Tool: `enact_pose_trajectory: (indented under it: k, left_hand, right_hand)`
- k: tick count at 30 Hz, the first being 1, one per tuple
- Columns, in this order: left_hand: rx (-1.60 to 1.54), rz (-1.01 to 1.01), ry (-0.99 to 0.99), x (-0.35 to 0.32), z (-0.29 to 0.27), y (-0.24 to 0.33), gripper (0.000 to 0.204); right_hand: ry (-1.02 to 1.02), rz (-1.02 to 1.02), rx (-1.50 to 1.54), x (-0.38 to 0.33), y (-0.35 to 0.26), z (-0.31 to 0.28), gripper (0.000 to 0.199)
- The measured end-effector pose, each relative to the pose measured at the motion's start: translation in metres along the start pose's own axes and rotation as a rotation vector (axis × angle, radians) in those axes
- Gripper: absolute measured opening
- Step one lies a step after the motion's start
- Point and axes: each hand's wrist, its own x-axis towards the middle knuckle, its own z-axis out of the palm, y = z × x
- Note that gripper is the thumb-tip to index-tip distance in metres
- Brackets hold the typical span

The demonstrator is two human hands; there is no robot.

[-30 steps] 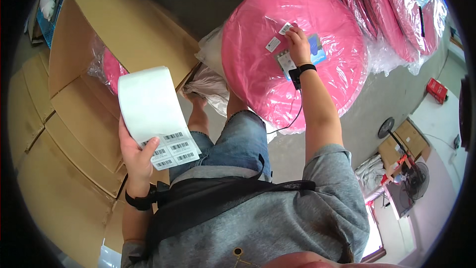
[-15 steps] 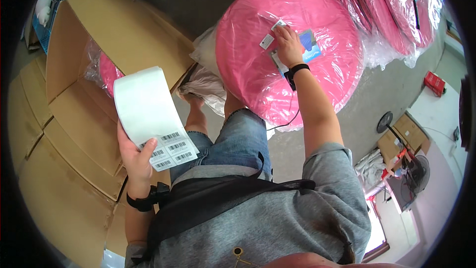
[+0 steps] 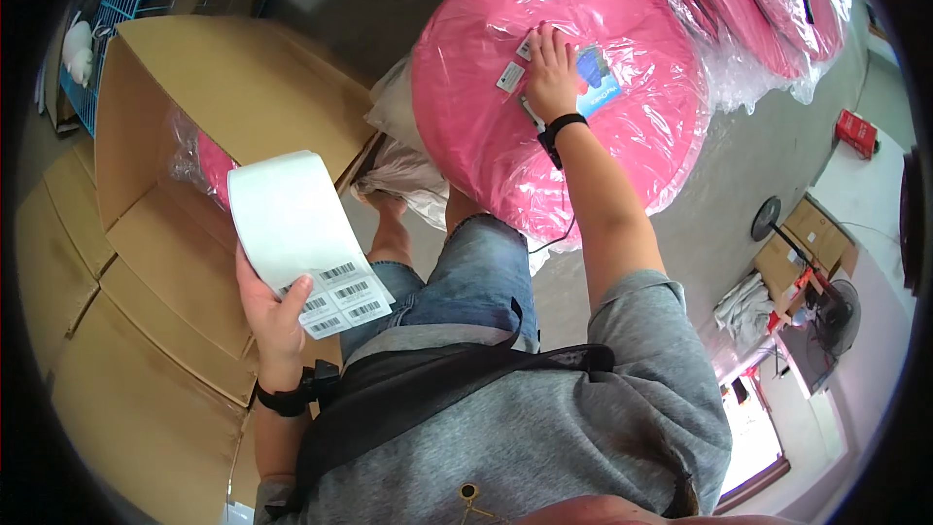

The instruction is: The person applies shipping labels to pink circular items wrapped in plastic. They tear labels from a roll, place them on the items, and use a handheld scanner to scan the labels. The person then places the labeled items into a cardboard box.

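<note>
Our left hand [image 3: 272, 316] pinched the label strip [image 3: 292, 209] while our right hand [image 3: 552, 78], fingers slightly spread, touched the wrapped pink disc [image 3: 471, 126].

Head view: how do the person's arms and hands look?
The left hand and right hand are ungloved. Each has a black wrist strap and small black module; a thin black cable hangs from the right. The grey sleeves are short.

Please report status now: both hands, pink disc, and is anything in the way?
Left hand holding label strip. Right hand on pink disc, fingers extended. Disc in clear plastic. Right hand partly hides blue card.
</note>
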Motion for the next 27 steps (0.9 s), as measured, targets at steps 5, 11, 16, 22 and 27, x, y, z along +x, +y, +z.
enact_pose_trajectory:
  k: [5,11,16,22,27]
  left_hand:
    - [0.003,0.000,-0.020,0.001,0.001,0.003,0.075]
    - [-0.009,0.035,-0.037,0.000,0.002,0.004,0.075]
    - [-0.013,0.050,-0.088,0.000,0.006,0.004,0.075]
    - [0.002,0.089,-0.135,0.001,0.009,0.009,0.075]
    - [0.023,0.109,-0.122,-0.002,0.001,-0.001,0.074]
  right_hand:
    - [-0.147,0.084,0.101,-0.065,-0.025,-0.013,0.060]
    - [-0.073,0.739,0.789,-0.243,-0.059,-0.031,0.013]
    - [-0.218,1.846,1.848,-0.297,-0.037,-0.006,0.032]
    - [-0.020,2.150,1.820,-0.258,-0.017,0.034,0.036]
    - [0.305,1.795,2.369,-0.282,-0.007,0.075,0.034]
